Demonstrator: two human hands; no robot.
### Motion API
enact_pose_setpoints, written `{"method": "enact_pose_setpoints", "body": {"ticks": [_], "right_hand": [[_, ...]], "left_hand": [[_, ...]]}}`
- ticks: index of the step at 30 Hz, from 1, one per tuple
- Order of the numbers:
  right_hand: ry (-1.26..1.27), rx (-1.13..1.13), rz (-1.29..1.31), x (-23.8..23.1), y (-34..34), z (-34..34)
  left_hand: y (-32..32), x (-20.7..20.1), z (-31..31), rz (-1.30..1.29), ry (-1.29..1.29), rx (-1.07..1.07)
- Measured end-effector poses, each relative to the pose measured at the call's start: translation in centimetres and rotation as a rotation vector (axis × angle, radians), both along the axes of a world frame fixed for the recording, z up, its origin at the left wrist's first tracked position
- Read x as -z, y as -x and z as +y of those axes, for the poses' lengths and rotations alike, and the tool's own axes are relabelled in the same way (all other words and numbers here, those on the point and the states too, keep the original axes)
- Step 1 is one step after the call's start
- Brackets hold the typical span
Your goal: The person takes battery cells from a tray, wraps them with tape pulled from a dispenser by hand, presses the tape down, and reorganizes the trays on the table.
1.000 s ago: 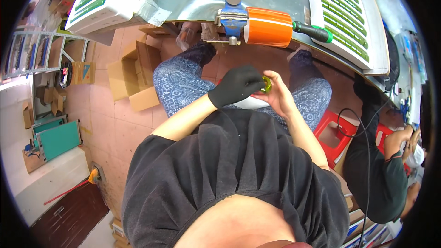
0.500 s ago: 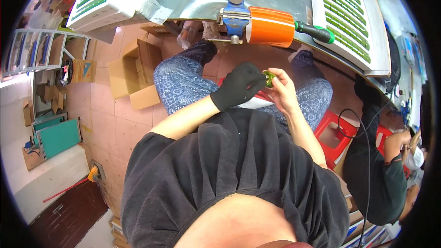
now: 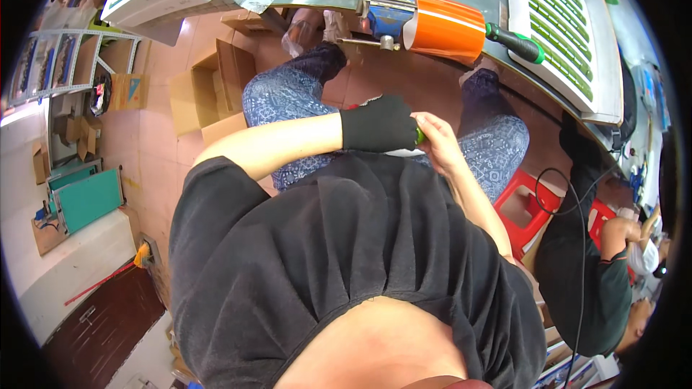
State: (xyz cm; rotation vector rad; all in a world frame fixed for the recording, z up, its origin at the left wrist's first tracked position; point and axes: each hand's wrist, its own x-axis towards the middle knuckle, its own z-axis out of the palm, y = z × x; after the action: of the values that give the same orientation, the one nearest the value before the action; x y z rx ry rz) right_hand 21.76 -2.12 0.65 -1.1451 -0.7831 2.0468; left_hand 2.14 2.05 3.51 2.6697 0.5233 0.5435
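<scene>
Over my lap my two hands meet. My left hand [image 3: 378, 124] wears a black glove; its back faces up, and its fingers curl down out of sight. A thin pale edge shows at the glove's far side, too small to make out. My bare right hand [image 3: 436, 138] pinches a small green shiny piece [image 3: 419, 135] between thumb and fingers, right against the glove. Most of that piece is hidden by the hands, so its kind cannot be told.
Ahead, a blue bench vise [image 3: 389, 11] sits at the table edge beside an orange cylinder [image 3: 445, 29] and a green-black handle [image 3: 515, 42]. White trays of green strips [image 3: 559, 25] flank it. An open carton [image 3: 209, 90] stands left; a co-worker [image 3: 587, 281] sits right.
My left wrist has turned so the glove's back faces up, hiding more of the green piece, and its elbow has swung outward. The view has shifted slightly, moving the table toward the upper right.
</scene>
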Motion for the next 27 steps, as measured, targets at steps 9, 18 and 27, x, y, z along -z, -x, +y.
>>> {"method": "enact_pose_setpoints", "body": {"ticks": [9,18,27], "right_hand": [[-0.047,-0.091,-0.195,0.7,0.9,-0.1],[-0.011,0.104,0.041,1.9,-0.1,1.5],[0.025,0.086,0.377,0.9,-0.8,1.8]], "left_hand": [[-0.9,2.1,-3.0,0.246,0.019,-0.151],[-1.1,2.1,-2.4,0.08,-0.108,-0.376],[1.1,0.5,-2.1,-0.418,0.678,-0.697]]}}
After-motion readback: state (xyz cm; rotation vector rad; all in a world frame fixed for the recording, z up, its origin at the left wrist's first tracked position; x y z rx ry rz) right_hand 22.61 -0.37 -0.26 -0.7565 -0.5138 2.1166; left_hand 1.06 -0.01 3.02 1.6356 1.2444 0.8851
